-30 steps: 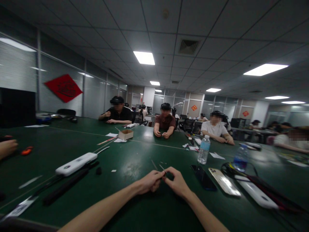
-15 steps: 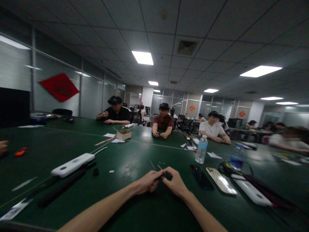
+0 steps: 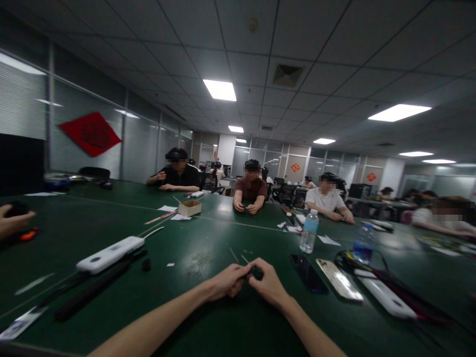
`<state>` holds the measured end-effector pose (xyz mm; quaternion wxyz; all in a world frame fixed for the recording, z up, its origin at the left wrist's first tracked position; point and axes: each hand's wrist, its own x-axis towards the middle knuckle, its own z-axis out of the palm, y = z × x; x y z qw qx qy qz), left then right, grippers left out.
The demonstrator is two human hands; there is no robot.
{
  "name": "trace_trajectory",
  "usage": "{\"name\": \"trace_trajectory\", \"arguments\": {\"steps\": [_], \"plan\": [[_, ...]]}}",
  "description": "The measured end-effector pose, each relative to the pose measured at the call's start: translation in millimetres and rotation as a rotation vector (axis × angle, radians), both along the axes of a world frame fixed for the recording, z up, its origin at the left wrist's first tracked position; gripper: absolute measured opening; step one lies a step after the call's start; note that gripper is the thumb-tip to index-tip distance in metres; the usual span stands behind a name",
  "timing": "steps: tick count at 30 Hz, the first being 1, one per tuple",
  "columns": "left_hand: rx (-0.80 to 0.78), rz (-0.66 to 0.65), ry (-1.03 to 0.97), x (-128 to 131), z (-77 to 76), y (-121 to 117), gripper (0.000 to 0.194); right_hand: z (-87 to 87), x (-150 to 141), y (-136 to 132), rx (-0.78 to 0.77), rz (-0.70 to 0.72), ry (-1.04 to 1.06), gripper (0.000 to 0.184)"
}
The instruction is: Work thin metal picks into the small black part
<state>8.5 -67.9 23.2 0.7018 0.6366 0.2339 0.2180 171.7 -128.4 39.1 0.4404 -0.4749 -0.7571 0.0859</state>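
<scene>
My left hand (image 3: 226,281) and my right hand (image 3: 268,284) meet low in the middle of the view, just above the green table (image 3: 193,248). Both are closed in a pinch on one thin pale stick (image 3: 246,260), whose end pokes up and to the left between the fingertips. A second thin stick (image 3: 234,255) lies on the table just beyond my hands. What sits between my fingertips besides the stick is too small to make out.
A white power strip (image 3: 109,254) and a black rod (image 3: 92,293) lie to the left. Two phones (image 3: 327,278), another power strip (image 3: 386,297), cables and two water bottles (image 3: 309,231) are to the right. A cardboard box (image 3: 189,208) stands farther off. Several people sit across the table; another person's hand (image 3: 13,220) is at far left.
My hands stay pinched together on the stick, barely shifting. The view has turned slightly. The other person's hand at far left has come back into view.
</scene>
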Motion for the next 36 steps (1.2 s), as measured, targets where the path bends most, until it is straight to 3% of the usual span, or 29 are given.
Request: {"name": "trace_trajectory", "arguments": {"steps": [24, 36], "plan": [[-0.103, -0.035, -0.076, 0, -7.6, 9, 0.041, -3.0, -1, 4, 0.057, -0.04, 0.041, 0.016], [-0.219, -0.044, -0.181, -3, -14.0, 21, 0.056, -6.3, 3, 10, 0.117, -0.14, -0.004, 0.008]]}}
